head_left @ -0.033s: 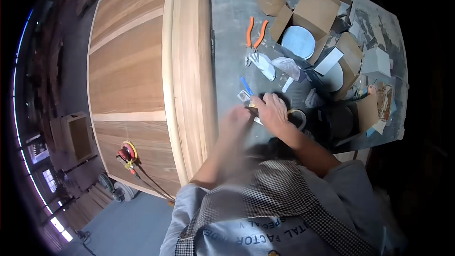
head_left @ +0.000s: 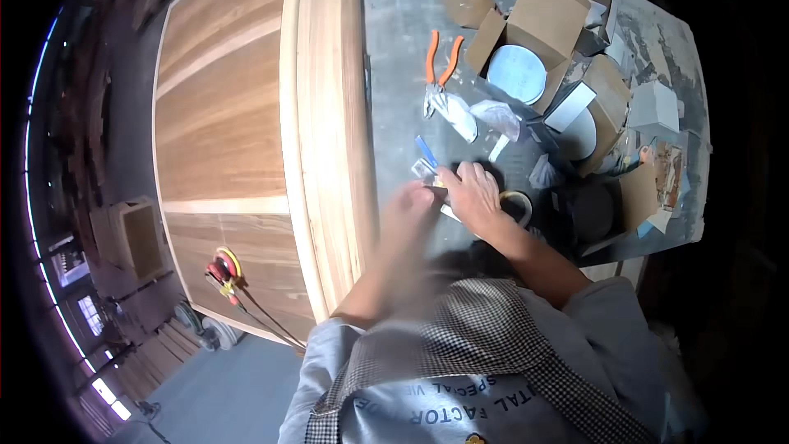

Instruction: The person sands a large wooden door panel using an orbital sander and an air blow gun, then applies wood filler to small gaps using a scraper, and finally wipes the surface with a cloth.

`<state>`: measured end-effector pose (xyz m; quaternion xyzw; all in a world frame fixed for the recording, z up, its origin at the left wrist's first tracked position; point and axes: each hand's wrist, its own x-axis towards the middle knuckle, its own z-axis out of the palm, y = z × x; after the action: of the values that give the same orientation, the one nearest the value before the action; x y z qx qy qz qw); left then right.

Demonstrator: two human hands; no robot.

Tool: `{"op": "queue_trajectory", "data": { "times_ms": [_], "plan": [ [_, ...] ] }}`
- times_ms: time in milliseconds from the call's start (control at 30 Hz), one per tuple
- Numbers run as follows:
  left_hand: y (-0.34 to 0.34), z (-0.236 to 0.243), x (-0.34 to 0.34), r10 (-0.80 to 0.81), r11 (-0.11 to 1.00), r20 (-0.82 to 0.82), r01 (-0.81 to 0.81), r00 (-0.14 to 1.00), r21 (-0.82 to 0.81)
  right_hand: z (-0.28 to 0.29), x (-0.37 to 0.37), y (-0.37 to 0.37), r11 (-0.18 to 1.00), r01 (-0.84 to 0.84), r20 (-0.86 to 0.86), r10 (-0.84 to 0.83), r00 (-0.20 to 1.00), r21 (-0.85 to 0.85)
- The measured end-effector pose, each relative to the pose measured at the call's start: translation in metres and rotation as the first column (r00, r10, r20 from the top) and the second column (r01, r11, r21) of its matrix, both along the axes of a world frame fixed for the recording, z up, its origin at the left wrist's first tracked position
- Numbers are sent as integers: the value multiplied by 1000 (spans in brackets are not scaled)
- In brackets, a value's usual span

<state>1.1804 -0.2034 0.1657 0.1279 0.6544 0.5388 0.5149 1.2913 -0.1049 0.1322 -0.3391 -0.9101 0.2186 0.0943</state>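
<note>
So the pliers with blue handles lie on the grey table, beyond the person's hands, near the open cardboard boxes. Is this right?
Not quite: the pliers have orange handles, not blue, as the head view shows. The rest holds: they lie on the grey table, beyond the left hand and the right hand, near the open cardboard boxes.

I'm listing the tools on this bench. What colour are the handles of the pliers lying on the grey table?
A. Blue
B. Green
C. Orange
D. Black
C: the pliers lie on the grey table, beside the open cardboard box, with two orange handles.
</note>
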Motion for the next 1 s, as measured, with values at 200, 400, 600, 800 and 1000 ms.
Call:
{"op": "queue_trajectory", "data": {
  "times_ms": [200, 400, 600, 800, 1000],
  "plan": [
    [46, -8, -18, -339, 938, -565, 224, 752, -264, 6, 4, 2, 940, 70, -232, -153, 961, -333],
    [147, 8, -40, -618, 585, -780, 606, -97, -539, 7, 5, 34, 826, 198, -118, -302, 946, -527],
    [233, 4, -68, -728, 459, -685, 762, 27, -458, -35, 19, 50, 661, 321, -68, -491, 868, -678],
    [328, -60, -116, -468, 746, -875, 585, 122, -318, -72, 41, 11, 863, 74, -366, -288, 885, -500],
    [359, -77, -89, -542, 759, -812, 541, 215, -363, -112, 61, -9, 534, 194, -85, -454, 887, -823]
  ]
}}
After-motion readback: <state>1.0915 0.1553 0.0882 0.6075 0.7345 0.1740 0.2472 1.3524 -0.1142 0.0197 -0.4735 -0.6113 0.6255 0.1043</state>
